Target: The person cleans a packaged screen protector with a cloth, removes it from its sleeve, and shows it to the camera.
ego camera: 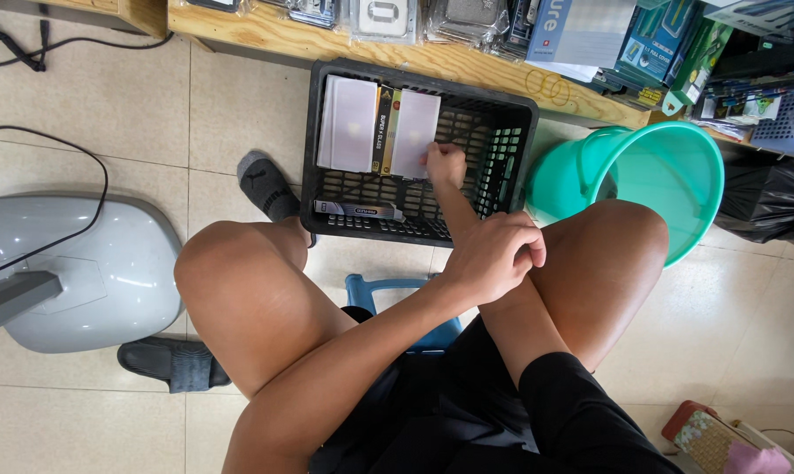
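A few flat boxes [375, 123] are being stood in the mostly bare black crate [511, 132]; right hand [446, 163] fingers are pinching one, left hand [493, 256] is resting loosely curled, holding nothing.

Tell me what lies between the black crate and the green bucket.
Only a narrow strip of bare tiled floor separates the black crate from the green bucket in the head view.

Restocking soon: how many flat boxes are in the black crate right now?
4: two white upright at the back with a dark one between them, and one lying by the front wall. More may be hidden behind.
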